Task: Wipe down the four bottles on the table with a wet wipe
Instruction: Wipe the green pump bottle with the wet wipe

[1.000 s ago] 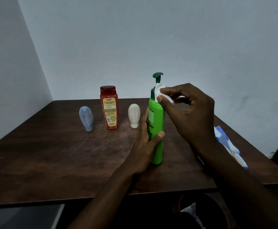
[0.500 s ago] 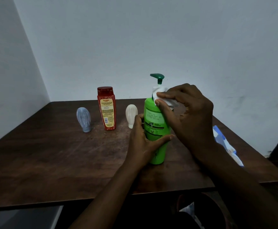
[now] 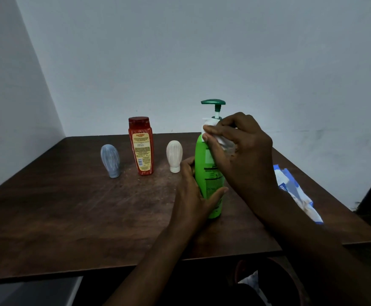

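Four bottles stand on the wooden table (image 3: 69,217), open room at front left: left hand (image 3: 191,195) grips the green pump bottle (image 3: 204,173) near the front edge, right hand (image 3: 244,155) pinches a wet wipe (image 3: 211,124) to its shoulder, red bottle (image 3: 141,146), blue-grey bottle (image 3: 110,161) and white bottle (image 3: 174,155) behind, wipes packet (image 3: 299,193) by the right edge.
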The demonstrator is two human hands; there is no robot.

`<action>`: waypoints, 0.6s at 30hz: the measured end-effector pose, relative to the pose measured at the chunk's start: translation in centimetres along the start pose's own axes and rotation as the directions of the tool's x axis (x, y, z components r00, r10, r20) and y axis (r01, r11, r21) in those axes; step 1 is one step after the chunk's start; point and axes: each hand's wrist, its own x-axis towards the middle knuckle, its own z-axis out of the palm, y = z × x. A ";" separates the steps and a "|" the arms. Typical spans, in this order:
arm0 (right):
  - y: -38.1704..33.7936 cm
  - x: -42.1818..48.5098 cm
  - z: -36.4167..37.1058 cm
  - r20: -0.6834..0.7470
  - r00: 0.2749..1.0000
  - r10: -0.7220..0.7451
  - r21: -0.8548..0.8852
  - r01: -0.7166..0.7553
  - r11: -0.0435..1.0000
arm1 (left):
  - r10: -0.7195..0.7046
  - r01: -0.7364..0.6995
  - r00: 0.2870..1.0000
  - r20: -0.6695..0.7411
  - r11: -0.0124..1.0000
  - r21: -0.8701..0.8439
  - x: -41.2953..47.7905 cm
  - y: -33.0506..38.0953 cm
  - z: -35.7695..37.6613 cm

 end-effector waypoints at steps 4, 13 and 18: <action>-0.4 0.2 0.5 0.008 1.000 0.009 -0.018 -0.009 1.000 | 0.019 -0.018 0.999 0.045 1.000 -0.017 -0.5 -0.1 0.2; 0.3 0.1 -1.3 0.028 0.999 0.023 0.027 -0.024 0.999 | 0.035 -0.027 0.997 0.066 0.992 -0.124 0.7 0.7 -0.8; 0.6 0.1 -2.0 0.033 0.999 0.042 0.057 -0.044 0.997 | -0.087 0.160 0.941 0.326 0.966 -0.203 2.9 0.2 -1.6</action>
